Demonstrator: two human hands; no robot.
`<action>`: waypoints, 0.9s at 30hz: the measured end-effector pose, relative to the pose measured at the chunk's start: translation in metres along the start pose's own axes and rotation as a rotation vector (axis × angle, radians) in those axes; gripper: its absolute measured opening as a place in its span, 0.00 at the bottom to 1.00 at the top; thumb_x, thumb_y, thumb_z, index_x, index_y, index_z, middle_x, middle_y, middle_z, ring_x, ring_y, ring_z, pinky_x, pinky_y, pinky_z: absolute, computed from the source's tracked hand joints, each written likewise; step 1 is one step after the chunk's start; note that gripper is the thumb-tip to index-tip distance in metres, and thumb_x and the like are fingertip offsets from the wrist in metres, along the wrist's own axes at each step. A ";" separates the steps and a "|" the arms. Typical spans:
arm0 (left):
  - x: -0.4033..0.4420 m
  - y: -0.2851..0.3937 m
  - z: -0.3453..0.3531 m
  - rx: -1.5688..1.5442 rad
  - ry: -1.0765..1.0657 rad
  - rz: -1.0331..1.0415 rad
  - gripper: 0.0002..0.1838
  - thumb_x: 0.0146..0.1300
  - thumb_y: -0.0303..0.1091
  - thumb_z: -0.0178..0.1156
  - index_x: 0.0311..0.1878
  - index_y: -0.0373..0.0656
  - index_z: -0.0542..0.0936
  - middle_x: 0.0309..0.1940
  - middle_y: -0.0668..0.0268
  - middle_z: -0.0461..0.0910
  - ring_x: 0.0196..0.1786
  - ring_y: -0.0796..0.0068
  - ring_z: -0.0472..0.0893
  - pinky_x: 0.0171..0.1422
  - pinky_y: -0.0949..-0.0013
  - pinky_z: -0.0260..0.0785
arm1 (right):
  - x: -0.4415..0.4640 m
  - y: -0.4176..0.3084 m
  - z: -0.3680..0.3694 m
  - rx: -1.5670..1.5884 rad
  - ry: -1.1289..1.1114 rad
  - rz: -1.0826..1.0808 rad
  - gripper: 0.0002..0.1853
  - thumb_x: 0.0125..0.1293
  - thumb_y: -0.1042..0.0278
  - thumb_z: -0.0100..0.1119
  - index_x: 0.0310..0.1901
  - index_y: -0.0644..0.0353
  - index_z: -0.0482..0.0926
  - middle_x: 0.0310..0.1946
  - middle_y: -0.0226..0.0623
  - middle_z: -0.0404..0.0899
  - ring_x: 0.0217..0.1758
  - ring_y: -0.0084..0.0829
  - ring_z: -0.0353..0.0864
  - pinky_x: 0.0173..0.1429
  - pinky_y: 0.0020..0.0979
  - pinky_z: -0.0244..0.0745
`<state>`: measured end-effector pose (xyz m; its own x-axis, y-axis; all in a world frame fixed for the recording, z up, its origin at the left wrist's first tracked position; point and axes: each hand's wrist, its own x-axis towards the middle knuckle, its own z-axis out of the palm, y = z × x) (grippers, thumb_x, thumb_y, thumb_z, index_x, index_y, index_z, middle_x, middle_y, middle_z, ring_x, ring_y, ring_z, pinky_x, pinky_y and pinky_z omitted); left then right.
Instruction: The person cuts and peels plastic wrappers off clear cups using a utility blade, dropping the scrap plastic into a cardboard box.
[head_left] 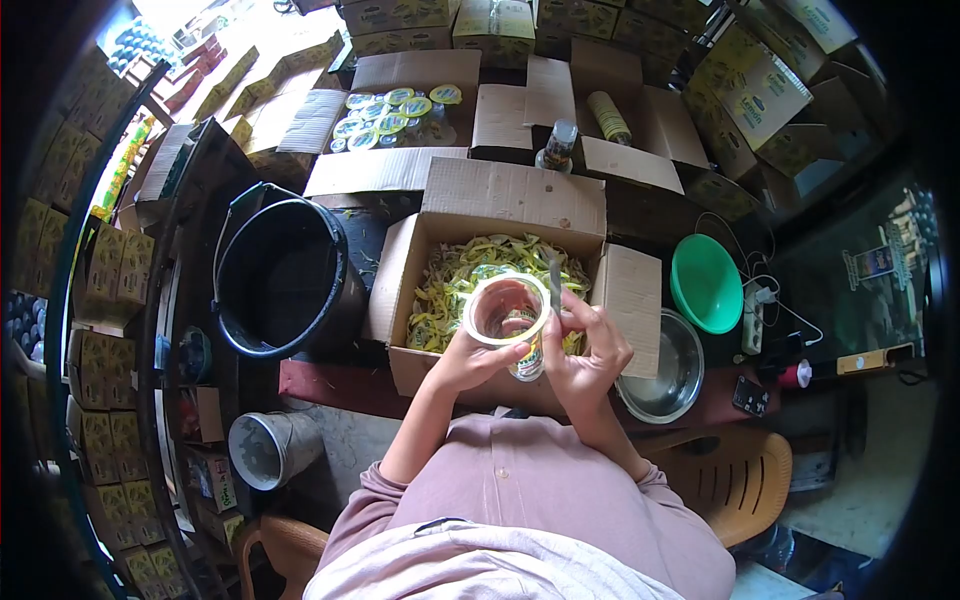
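My left hand point(468, 362) is closed around a clear plastic cup point(488, 308) with a pale rim, its open mouth tilted toward me. A printed yellow-green label shows low on the cup. Close beside it, the fingers of my right hand point(590, 352) pinch a narrow grey blade-like tool point(555, 284) that points upward along the rim. Below both hands stands an open cardboard box point(515, 190), filled with yellow-green strips and scraps point(450, 268). Whether the tool touches the cup, I cannot tell.
Left of the box is a black bucket point(345, 300); a grey bucket point(245, 452) stands lower. A green bowl point(708, 285) and a steel bowl point(690, 372) are at right. Lidded cups point(392, 118) fill a box behind. Cords and a power strip point(752, 325) lie far right.
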<state>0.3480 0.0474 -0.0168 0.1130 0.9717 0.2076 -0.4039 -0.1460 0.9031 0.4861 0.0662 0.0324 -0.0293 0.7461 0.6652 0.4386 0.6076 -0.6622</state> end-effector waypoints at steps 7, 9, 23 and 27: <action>0.001 -0.008 -0.006 -0.029 0.038 0.004 0.38 0.50 0.26 0.65 0.62 0.42 0.55 0.56 0.63 0.62 0.61 0.71 0.63 0.62 0.64 0.62 | -0.005 -0.004 -0.001 -0.012 -0.022 -0.023 0.15 0.47 0.80 0.61 0.40 0.61 0.79 0.20 0.31 0.74 0.20 0.22 0.76 0.27 0.24 0.72; 0.001 -0.007 -0.004 -0.007 0.024 0.022 0.38 0.50 0.25 0.65 0.62 0.42 0.56 0.56 0.63 0.62 0.61 0.71 0.63 0.61 0.65 0.62 | -0.006 -0.002 0.000 -0.027 -0.020 -0.025 0.15 0.47 0.80 0.61 0.41 0.61 0.79 0.20 0.31 0.74 0.20 0.22 0.75 0.27 0.24 0.72; 0.001 -0.004 -0.002 0.008 -0.056 -0.023 0.36 0.49 0.26 0.65 0.60 0.39 0.57 0.54 0.61 0.64 0.58 0.72 0.66 0.59 0.67 0.63 | 0.004 0.005 0.002 -0.027 -0.019 -0.011 0.16 0.46 0.82 0.60 0.41 0.61 0.79 0.20 0.32 0.74 0.20 0.23 0.75 0.27 0.23 0.71; 0.000 -0.014 -0.011 -0.064 -0.096 -0.019 0.35 0.51 0.30 0.63 0.61 0.38 0.58 0.54 0.60 0.64 0.59 0.69 0.66 0.61 0.65 0.62 | 0.007 0.008 -0.001 -0.016 0.025 0.033 0.16 0.47 0.82 0.60 0.41 0.61 0.79 0.20 0.33 0.75 0.21 0.22 0.76 0.28 0.23 0.71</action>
<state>0.3438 0.0517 -0.0334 0.2063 0.9515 0.2282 -0.4576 -0.1123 0.8820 0.4906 0.0764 0.0322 0.0081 0.7585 0.6516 0.4533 0.5781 -0.6785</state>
